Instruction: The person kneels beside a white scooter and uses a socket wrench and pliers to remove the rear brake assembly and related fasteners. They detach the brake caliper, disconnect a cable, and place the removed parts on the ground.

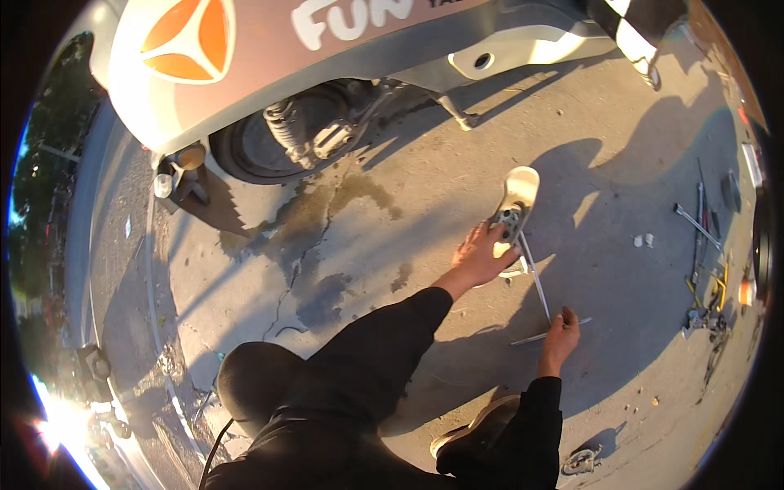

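Observation:
A long pale metal part [522, 186] with a rounded end lies on the ground ahead of me. Dark round fittings show near its middle. My left hand [482, 256] holds it there, its fingers laid over the near portion and hiding some of it. From the fittings a T-handle wrench [536, 280] slants back toward me, its thin crossbar low above the concrete. My right hand [560, 336] is closed around the handle end, where shaft and crossbar meet. How the wrench's tip seats in the part is too small to tell.
A vehicle [269, 49] with exposed wheel [245, 155] and shock absorber [286, 131] stands ahead, propped on a stand [457, 113]. At right lie a combination wrench [697, 226], yellow-handled pliers [722, 286] and an orange-and-white roll [746, 293]. Another person's foot [651, 75] is at upper right.

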Demonstrator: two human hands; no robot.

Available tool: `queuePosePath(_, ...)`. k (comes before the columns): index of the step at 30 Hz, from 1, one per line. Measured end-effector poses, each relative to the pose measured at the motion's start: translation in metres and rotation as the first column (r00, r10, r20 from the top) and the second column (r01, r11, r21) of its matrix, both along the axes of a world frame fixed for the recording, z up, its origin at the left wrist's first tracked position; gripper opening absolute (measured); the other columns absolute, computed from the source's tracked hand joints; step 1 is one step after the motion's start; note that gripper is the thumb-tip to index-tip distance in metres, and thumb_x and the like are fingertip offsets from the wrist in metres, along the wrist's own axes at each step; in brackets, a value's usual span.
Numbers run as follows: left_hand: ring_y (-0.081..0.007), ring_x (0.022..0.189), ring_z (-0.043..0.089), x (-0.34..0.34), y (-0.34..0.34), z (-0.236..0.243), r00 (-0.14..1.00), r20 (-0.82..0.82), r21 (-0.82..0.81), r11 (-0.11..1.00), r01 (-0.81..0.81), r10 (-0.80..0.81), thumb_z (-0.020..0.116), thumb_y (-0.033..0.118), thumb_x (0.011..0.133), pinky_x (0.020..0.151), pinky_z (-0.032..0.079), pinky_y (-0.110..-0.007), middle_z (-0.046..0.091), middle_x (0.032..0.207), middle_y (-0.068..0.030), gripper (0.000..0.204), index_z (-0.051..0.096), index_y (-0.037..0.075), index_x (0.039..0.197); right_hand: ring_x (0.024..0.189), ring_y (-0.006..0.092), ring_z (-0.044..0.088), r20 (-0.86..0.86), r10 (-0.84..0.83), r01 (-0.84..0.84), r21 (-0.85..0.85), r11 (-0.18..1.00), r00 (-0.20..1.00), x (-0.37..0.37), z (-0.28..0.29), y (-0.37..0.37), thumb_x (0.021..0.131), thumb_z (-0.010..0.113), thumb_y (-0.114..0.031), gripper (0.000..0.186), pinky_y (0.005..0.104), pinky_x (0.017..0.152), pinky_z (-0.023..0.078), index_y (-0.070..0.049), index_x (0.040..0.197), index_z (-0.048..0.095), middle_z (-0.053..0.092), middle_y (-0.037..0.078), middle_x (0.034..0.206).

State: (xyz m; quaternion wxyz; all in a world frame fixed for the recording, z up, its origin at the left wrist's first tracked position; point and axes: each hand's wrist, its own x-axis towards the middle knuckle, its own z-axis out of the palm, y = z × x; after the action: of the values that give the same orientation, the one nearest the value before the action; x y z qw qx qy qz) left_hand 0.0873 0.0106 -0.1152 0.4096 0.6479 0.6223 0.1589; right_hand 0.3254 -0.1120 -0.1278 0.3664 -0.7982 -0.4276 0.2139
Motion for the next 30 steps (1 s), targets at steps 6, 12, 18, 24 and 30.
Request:
queuePosePath(6,-0.0388,0.141,0.033,-0.019,-0.009,-0.004,1.000,0.011,0.201,0.979,-0.027,0.026,0.052,0.038,0.097,0.115,0.028,-0.047,0.034,0.153,-0.0215,0.062,0.038,0.002,0.146,0.091,0.0396,0.068,0.420,0.294,0.002,-0.576,0.817,0.858,0.040,0.045,0.044,0.087,0.066,-0.036,0.036,0.0489,0.079,0.054,-0.007,0.107,0.069,0.070,0.019,0.090)
queuePosePath(12,-0.0406,0.134,0.039,0.030,-0.032,0.031,0.948,-0.171,0.516,0.796,0.317,-0.267,0.068,0.022,0.086,0.110,0.032,-0.049,0.043,0.141,-0.0228,0.047,0.055,-0.002,0.124,0.094,0.0324,0.070,-0.013,0.382,-0.304,-0.630,0.715,0.924,0.213,0.108,0.126,0.089,0.060,-0.031,0.044,0.0403,0.083,0.055,-0.002,0.121,0.065,0.072,0.021,0.101)
queuePosePath(18,-0.0393,0.144,0.029,0.161,0.038,0.024,0.862,-0.307,0.418,0.757,0.503,-0.404,0.072,0.029,0.084,0.116,0.026,-0.049,0.034,0.152,-0.0235,0.067,0.047,-0.004,0.137,0.102,0.0375,0.066,0.495,0.289,-0.022,-0.476,0.879,0.820,0.358,0.117,0.123,0.092,0.061,-0.031,0.038,0.0457,0.088,0.051,-0.001,0.114,0.066,0.069,0.022,0.107)
queuePosePath(24,-0.0398,0.148,0.018,0.259,0.105,-0.031,0.865,-0.438,0.431,0.786,0.442,-0.246,0.062,0.045,0.089,0.117,0.019,-0.056,0.023,0.158,-0.0241,0.081,0.031,-0.002,0.148,0.111,0.0431,0.059,0.435,0.097,0.037,-0.289,0.957,0.895,0.387,0.064,0.146,0.097,0.055,-0.030,0.045,0.0485,0.093,0.047,0.003,0.126,0.054,0.063,0.026,0.118)
queuePosePath(30,-0.0425,0.148,0.016,0.261,0.103,-0.041,0.825,-0.504,0.346,0.816,0.463,-0.255,0.063,0.045,0.086,0.116,0.016,-0.061,0.020,0.159,-0.0250,0.086,0.026,0.000,0.150,0.118,0.0418,0.054,0.599,-0.098,0.057,0.088,0.994,0.795,0.432,0.062,0.259,0.099,0.050,-0.013,0.036,0.0458,0.097,0.045,0.003,0.131,0.050,0.054,0.027,0.129)
